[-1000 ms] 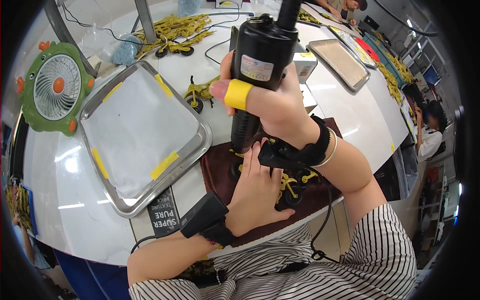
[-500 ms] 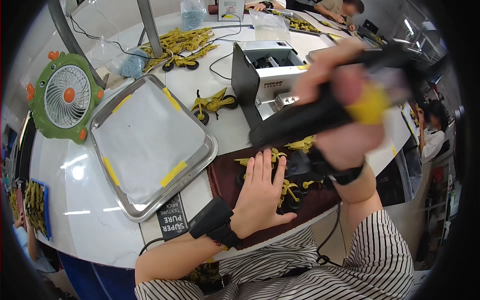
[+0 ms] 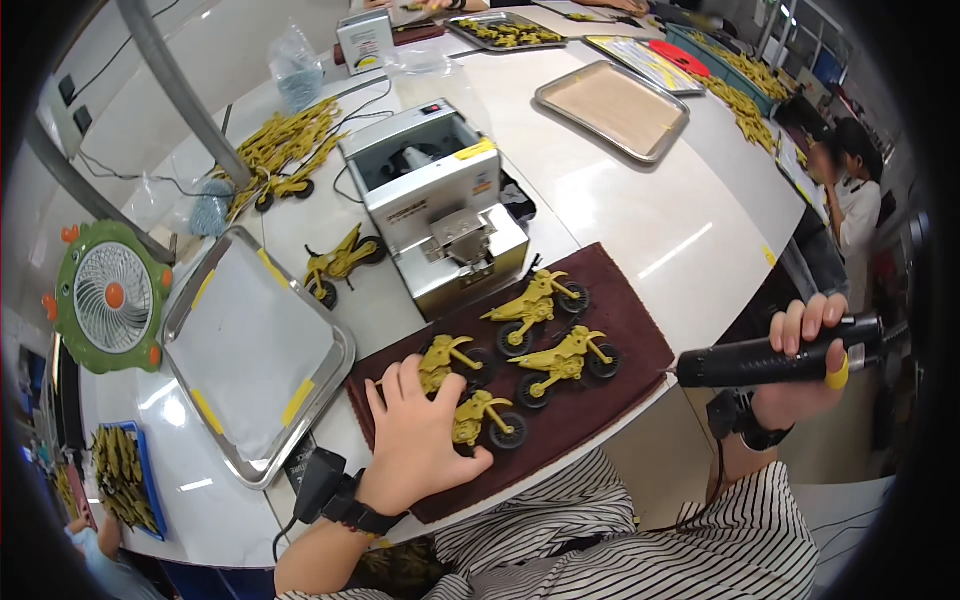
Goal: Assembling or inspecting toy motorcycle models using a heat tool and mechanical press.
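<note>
My left hand (image 3: 425,447) lies with spread fingers over the left side of a dark brown mat (image 3: 632,318), touching two yellow toy motorcycles with black wheels. It partly covers the upper-left motorcycle (image 3: 437,362) and the lower-left motorcycle (image 3: 474,418). Uncovered on the mat are an upper motorcycle (image 3: 532,303) and a right-hand motorcycle (image 3: 562,358). Off the mat's right edge, my right hand (image 3: 790,408) is closed around a black electric screwdriver (image 3: 735,364). The driver lies nearly level, its thin bit toward the mat. A yellow band circles one finger.
Behind the mat stands a silver screw feeder (image 3: 400,225). One more toy motorcycle (image 3: 342,262) lies left of it. A paper-lined metal tray (image 3: 345,352) and a green fan (image 3: 140,345) are at left. Farther off are a tan-lined tray (image 3: 610,110), yellow parts (image 3: 285,145) and co-workers.
The screwdriver in my right hand has swung from above the mat out to the right, beyond its edge. My left hand stays spread on the motorcycles. The view has shifted, showing more of the table.
</note>
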A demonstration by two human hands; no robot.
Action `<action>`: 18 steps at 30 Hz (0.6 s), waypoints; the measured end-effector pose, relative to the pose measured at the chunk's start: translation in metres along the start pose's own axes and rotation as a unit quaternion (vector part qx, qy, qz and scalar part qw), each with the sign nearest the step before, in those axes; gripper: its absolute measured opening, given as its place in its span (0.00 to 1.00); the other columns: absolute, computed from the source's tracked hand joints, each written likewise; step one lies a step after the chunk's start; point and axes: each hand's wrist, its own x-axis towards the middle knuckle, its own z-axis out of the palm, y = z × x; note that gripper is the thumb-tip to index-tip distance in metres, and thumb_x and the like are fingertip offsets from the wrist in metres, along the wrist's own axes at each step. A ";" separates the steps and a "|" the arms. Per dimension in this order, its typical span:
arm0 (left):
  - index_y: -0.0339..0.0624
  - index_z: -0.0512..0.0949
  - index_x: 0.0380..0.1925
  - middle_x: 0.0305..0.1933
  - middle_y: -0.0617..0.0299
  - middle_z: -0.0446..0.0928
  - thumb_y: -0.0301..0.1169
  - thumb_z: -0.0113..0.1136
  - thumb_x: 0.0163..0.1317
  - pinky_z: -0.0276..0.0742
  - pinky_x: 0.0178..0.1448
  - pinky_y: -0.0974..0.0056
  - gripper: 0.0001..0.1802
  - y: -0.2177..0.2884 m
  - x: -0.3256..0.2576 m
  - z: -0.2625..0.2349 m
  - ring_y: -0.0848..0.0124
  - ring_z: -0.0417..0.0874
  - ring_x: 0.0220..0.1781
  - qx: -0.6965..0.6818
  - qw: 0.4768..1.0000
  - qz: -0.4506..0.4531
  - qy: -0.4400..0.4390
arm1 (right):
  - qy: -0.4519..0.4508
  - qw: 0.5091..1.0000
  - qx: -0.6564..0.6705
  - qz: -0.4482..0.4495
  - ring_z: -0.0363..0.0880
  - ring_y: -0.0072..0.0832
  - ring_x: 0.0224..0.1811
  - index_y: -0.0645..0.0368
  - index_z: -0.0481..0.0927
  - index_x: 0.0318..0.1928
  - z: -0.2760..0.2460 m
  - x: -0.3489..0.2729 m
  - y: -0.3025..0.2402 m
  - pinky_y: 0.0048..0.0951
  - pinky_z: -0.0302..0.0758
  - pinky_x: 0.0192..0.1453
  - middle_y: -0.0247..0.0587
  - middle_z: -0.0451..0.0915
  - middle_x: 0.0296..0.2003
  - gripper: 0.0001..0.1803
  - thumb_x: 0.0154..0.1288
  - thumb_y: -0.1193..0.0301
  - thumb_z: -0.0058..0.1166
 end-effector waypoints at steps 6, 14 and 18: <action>0.39 0.66 0.32 0.46 0.40 0.56 0.41 0.63 0.27 0.55 0.53 0.48 0.30 0.023 0.020 -0.001 0.46 0.56 0.51 -0.058 0.997 0.022 0.035 | 0.068 0.997 0.002 -0.025 0.63 0.24 0.24 0.59 0.61 0.36 -0.065 -0.023 -0.027 0.24 0.63 0.30 0.38 0.63 0.27 0.14 0.54 0.68 0.50; 0.38 0.69 0.37 0.52 0.36 0.54 0.47 0.63 0.30 0.58 0.52 0.46 0.33 0.081 0.087 0.021 0.44 0.55 0.55 0.016 0.998 0.065 0.021 | 0.096 0.995 0.014 -0.036 0.64 0.23 0.23 0.59 0.61 0.35 -0.076 -0.028 -0.015 0.23 0.63 0.29 0.37 0.64 0.26 0.15 0.54 0.68 0.53; 0.39 0.68 0.41 0.56 0.36 0.51 0.53 0.67 0.26 0.57 0.51 0.44 0.42 0.077 0.087 0.016 0.43 0.52 0.58 -0.003 0.993 0.110 -0.043 | 0.100 0.994 0.010 -0.035 0.64 0.23 0.22 0.59 0.61 0.35 -0.083 -0.037 -0.014 0.23 0.63 0.27 0.37 0.64 0.26 0.15 0.54 0.67 0.53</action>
